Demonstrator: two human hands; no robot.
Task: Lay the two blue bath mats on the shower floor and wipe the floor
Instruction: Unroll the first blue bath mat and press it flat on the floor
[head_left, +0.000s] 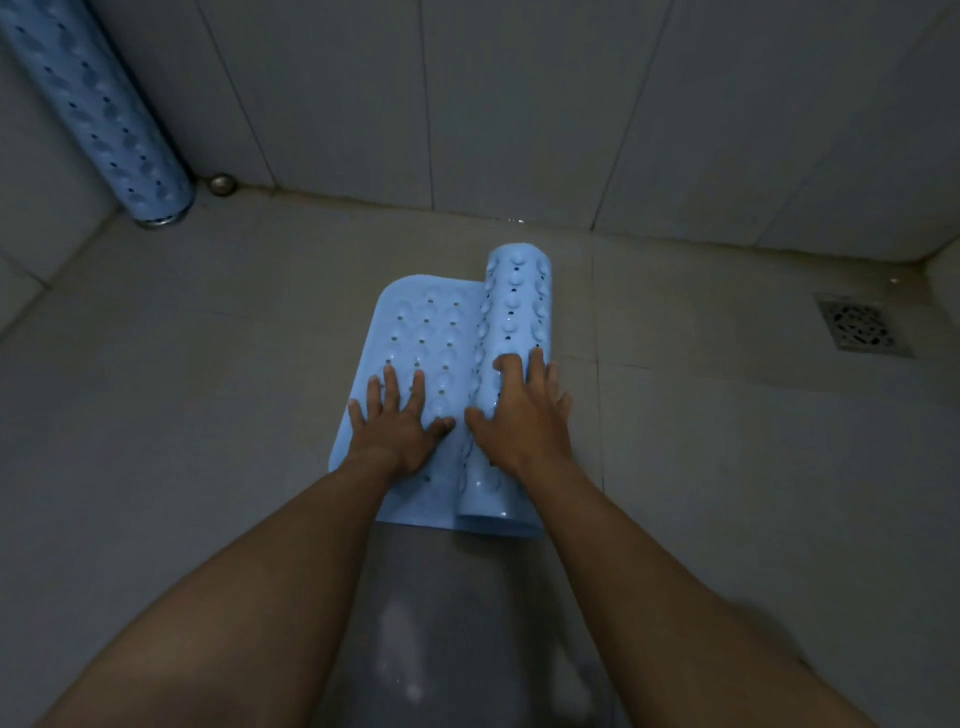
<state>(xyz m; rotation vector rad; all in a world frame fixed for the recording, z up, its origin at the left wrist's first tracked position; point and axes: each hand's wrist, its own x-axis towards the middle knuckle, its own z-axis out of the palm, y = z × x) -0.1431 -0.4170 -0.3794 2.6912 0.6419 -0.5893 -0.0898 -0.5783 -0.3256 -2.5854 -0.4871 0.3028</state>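
Two blue bath mats seen, head view only.

Mat 1 (431, 332): lies on the shower floor (208, 389), centre of frame, partly unrolled. Flat part on the left, top corner rounded, small drain holes in rows. Rolled part (519, 301) on the right, resting on the flat part, its axis running away from the person. Suction cups show on the outside of the roll. Near end of the mat lies just in front of the person's forearms.

Mat 2 (104, 119): fully rolled, standing tilted in the far left corner against the tiled wall (519, 104). A metal ring (161, 221) shows at its foot. Well apart from mat 1.

Left hand (400, 421): palm down on the flat part of mat 1, fingers straight and spread, thumb out toward the roll. Pressing flat, gripping nothing.

Right hand (519, 410): laid over the top of the rolled part, fingers extended along its curve, thumb out to the left near the left thumb. Resting on the roll, not pinching it.

Other items: square metal floor drain (862, 325) at right, well apart from mat 1. Small round metal cap (222, 183) at the wall base, just beside mat 2. Lighting dim; floor tiles grey, wetness not determinable.
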